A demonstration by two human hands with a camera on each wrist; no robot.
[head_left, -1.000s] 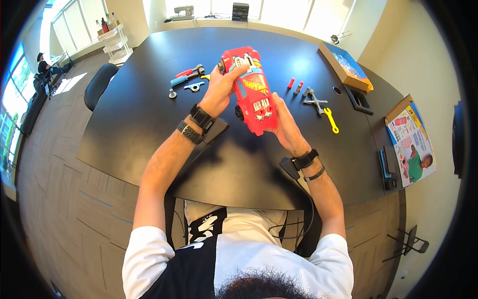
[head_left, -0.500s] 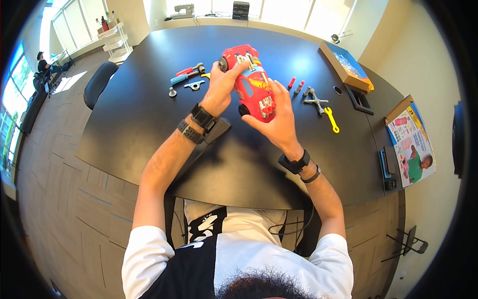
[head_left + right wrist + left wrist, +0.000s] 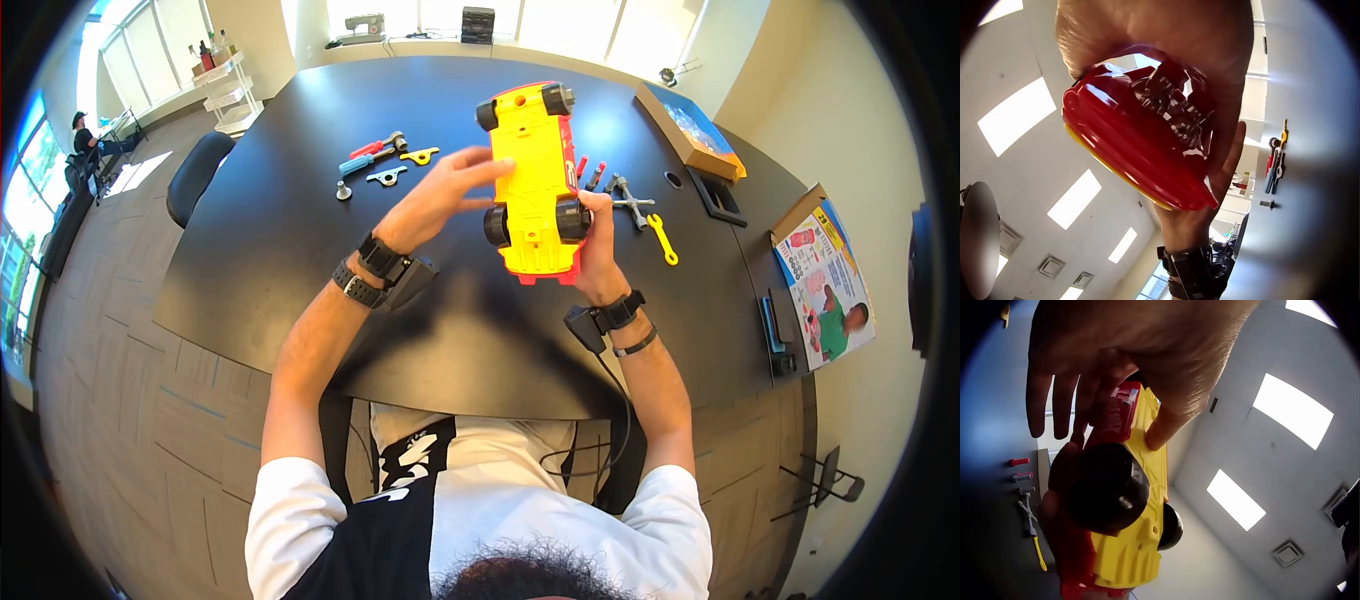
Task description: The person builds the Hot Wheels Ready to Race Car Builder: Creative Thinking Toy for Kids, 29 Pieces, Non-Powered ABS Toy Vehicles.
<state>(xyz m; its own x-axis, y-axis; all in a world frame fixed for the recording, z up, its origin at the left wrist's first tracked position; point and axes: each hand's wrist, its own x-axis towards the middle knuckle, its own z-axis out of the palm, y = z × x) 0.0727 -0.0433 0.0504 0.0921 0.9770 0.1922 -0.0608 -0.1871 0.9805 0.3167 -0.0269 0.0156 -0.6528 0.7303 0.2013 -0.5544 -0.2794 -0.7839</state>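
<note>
A red toy car [image 3: 532,200] is held up over the table, its yellow underside with black wheels turned toward the head camera. My right hand [image 3: 600,255] grips the car from the right, thumb at its side near a wheel; the other fingers are hidden behind the body. On the left side, my left hand [image 3: 440,200] has its fingers loosely extended. In the left wrist view its thumb is at the yellow underside [image 3: 1127,553] and the fingers spread past the red side. The right wrist view shows the car's red end [image 3: 1129,137] under the palm.
On the black table [image 3: 440,340], a blue-handled tool [image 3: 358,163], a yellow part [image 3: 420,156] and a grey part [image 3: 387,176] lie left. At right are a grey cross wrench [image 3: 632,203], a yellow wrench [image 3: 662,240], an open box [image 3: 690,130] and a printed box [image 3: 825,275].
The car has been flipped from its red top to its yellow underside. My right hand moved from its near end to its right side; my left hand let go of its firm grip.
</note>
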